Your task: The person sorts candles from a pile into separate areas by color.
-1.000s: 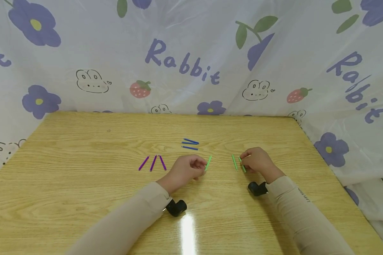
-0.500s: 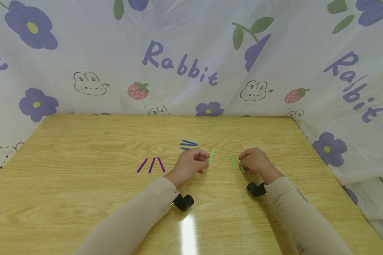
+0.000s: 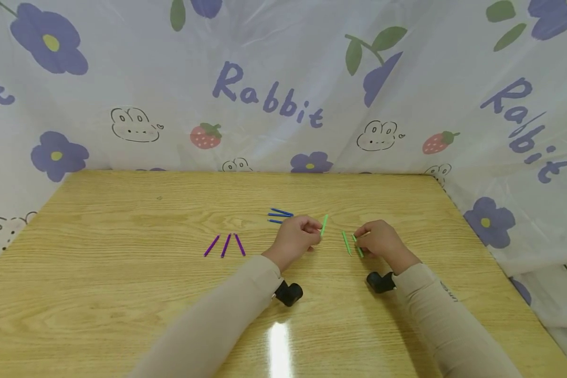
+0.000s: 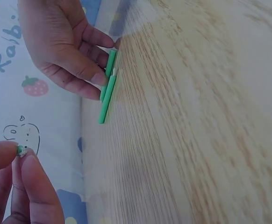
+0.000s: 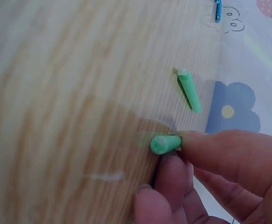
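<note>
My left hand pinches a slim green candle-like stick between thumb and fingertips, its whitish end toward the left wrist camera. My right hand is lower right of it, with thumb and fingers on another green stick at the wood surface. Between the hands lies a third green stick with a pale tip, roughly alongside the right hand's one.
Several purple sticks lie spread on the wooden table to the left. Blue sticks lie behind my left hand, one partly covered by it. A printed white curtain hangs along the table's back edge.
My left hand has taken the leftmost green stick from the table and carried it up and rightward, closer to the other two. My right hand stays nearly still.
</note>
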Motion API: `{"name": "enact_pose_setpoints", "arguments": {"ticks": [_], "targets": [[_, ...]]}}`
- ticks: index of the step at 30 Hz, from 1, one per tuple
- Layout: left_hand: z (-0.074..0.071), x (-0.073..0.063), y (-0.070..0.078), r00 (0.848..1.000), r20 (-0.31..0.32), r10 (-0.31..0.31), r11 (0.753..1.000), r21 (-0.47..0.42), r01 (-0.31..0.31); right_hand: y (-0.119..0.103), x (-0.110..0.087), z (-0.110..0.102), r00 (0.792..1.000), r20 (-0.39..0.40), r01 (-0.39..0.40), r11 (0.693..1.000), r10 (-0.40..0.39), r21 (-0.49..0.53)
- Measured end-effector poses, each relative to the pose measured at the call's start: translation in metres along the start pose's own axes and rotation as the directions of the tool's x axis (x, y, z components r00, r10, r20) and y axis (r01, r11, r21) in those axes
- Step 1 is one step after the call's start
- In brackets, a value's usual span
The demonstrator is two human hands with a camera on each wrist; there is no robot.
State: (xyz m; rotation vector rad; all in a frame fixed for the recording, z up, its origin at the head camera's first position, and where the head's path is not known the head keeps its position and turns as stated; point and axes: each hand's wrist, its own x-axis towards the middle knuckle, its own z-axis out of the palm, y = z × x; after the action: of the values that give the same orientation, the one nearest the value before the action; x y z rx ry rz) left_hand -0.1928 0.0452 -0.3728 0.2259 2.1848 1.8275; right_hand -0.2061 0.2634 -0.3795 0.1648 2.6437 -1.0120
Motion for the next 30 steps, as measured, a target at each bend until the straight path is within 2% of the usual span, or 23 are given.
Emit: {"name": "enact_pose_setpoints", "arguments": {"ticks": [7,14,24,30], "targets": [[0.011,0.006,0.000,0.999,-0.036,-0.012,1.000,-0.017,0.012,0.001,0.001,0.001,1.000,-0.004,-0.008,1.000,0.008,0.007],[0.022,0.011,0.001,0.996,-0.064,-0.055,0.998,-0.008,0.055,0.000,0.000,0.000,1.000,0.001,-0.006,1.000,0.006,0.010],[0.041,0.020,-0.005,0.989,-0.115,-0.094,0.996,-0.022,0.092,0.000,0.000,-0.001,1.000,-0.006,0.016,1.000,-0.016,-0.003],[0.047,0.021,-0.008,0.986,-0.134,-0.094,0.995,0.016,0.097,-0.001,-0.001,-0.001,1.000,-0.008,0.014,1.000,-0.014,0.005]]}}
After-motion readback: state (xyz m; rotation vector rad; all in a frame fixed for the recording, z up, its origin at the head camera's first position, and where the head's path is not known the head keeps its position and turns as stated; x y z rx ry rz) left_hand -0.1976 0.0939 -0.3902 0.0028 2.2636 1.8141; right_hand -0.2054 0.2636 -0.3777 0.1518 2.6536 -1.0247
